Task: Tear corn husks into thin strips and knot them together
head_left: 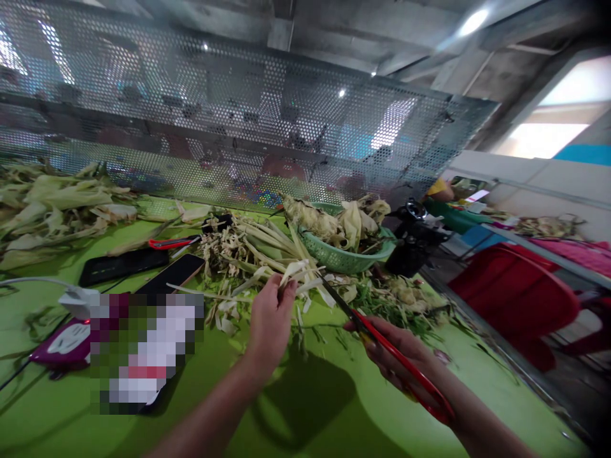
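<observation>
My left hand (271,321) is closed, pinching a pale strip of corn husk (294,272) between thumb and fingers. A long thin strip trails left from near that hand. My right hand (405,356) is wrapped round the red handles of a pair of scissors (342,303). The blades point up and left, with the tips beside the held husk; I cannot tell whether they touch it. Behind my hands lies a heap of husk strips and scraps (248,245). Just beyond it stands a green plastic basket (334,256) piled with dried husks.
A red utility knife (172,243), a black phone (124,266) and another phone (174,275) lie left. Near them are a purple power strip (62,346) and husk pile (57,207). A perforated metal panel (214,114) borders the table's back. Right stands a red chair (520,299).
</observation>
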Available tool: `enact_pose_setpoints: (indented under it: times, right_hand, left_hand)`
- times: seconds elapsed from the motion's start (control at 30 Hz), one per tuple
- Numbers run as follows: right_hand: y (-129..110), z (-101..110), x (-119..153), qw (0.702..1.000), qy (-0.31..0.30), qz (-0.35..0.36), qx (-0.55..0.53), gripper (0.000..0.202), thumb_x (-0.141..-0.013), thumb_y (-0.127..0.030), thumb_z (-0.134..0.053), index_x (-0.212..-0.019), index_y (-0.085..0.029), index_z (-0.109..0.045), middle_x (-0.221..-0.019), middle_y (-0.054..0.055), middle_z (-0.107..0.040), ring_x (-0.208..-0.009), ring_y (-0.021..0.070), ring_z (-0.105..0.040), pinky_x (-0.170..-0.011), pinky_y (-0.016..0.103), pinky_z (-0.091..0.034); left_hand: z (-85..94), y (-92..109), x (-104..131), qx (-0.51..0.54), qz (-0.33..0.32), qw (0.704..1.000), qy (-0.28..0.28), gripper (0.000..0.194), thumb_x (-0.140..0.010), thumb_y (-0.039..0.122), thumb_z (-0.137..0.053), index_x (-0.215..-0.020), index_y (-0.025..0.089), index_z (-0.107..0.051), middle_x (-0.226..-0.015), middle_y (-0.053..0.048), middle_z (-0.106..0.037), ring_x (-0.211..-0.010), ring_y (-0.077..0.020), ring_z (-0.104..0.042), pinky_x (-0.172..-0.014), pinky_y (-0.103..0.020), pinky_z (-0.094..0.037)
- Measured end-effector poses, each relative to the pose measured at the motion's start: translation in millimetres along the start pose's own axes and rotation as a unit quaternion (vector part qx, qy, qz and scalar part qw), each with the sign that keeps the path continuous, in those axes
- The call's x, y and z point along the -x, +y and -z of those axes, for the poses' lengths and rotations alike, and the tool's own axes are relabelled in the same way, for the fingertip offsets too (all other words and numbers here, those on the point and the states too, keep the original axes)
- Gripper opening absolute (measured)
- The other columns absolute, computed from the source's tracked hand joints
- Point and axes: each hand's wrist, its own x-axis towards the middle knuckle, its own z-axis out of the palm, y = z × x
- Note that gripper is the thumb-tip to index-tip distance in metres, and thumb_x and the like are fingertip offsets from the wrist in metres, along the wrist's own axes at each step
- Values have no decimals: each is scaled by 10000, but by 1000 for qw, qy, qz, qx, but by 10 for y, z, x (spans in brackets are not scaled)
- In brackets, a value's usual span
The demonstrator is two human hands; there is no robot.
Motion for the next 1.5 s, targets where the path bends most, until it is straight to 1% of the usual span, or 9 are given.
enact_pose_setpoints:
  times: [0.17, 0.3, 0.47, 0.63, 0.77, 1.03, 1.2, 1.37, 1.5]
  right_hand:
    - [41, 56, -28, 998, 19, 15, 66, 574, -735, -591, -621, -1158, -203, -623, -536, -40, -441, -396, 81, -369, -366, 207, -321]
    - [14, 94, -14, 975, 56, 115, 184, 471, -793, -529, -580, -1148, -222, -627, -794, 36, -641, -667, 177, -591, -577, 257, -489]
    - [-24, 110, 34, 941, 82, 132, 301, 496, -821, -496, -551, -1247, -242, -557, -950, 55, -688, -831, 232, -632, -718, 296, -511]
    - [33, 133, 11, 938, 81, 136, 309, 511, -801, -478, -581, -1267, -271, -550, -1112, 74, -675, -953, 274, -630, -782, 310, -506]
    - [82, 127, -51, 945, 70, 132, 291, 469, -829, -444, -568, -1255, -250, -543, -1085, 69, -672, -915, 265, -623, -758, 318, -492]
    - [90, 102, -113, 949, 53, 137, 278, 391, -855, -440, -544, -1184, -229, -566, -877, 32, -648, -756, 207, -584, -674, 288, -451]
    - [121, 100, -122, 954, 64, 150, 250, 389, -825, -427, -582, -1163, -235, -608, -938, 39, -676, -801, 219, -612, -675, 273, -462]
    - [161, 120, -139, 962, 81, 138, 221, 375, -793, -456, -611, -1085, -224, -650, -881, 47, -696, -712, 210, -634, -631, 267, -490]
    - [297, 252, -180, 943, 110, 122, 288, 377, -792, -438, -606, -1106, -232, -647, -915, 59, -725, -746, 252, -668, -659, 311, -513]
  left_hand:
    - [2, -14, -38, 66, 36, 997, -6, 272, -841, 402, -525, -874, 153, -631, -718, -7, -568, -636, -119, -467, -591, -223, -349]
    - [-6, -38, -65, 123, 89, 988, -25, 261, -799, 409, -572, -831, 154, -623, -630, 35, -475, -542, -83, -356, -525, -207, -281]
    - [-7, -34, -67, 174, 160, 971, -45, 216, -764, 370, -601, -787, 158, -570, -559, 72, -364, -467, -54, -246, -462, -201, -175]
    - [-5, 10, -73, 214, 189, 957, -53, 190, -751, 332, -603, -774, 162, -523, -528, 92, -308, -438, -40, -217, -442, -202, -122]
    - [-15, 18, -74, 217, 199, 953, -70, 184, -747, 318, -603, -760, 161, -508, -515, 97, -304, -430, -34, -207, -442, -200, -112]
    - [-19, -21, -33, 193, 205, 951, -126, 229, -754, 363, -609, -791, 149, -537, -539, 89, -332, -440, -32, -242, -445, -194, -145]
    - [-17, -13, -51, 208, 207, 947, -129, 218, -736, 346, -619, -766, 157, -515, -528, 95, -322, -430, -30, -226, -440, -195, -129]
    - [-31, -34, -67, 212, 207, 947, -127, 238, -722, 362, -640, -761, 160, -521, -514, 97, -315, -424, -32, -210, -436, -197, -118]
    - [-24, -20, -54, 194, 203, 954, -105, 230, -739, 367, -641, -777, 158, -552, -527, 86, -331, -448, -42, -236, -453, -199, -153]
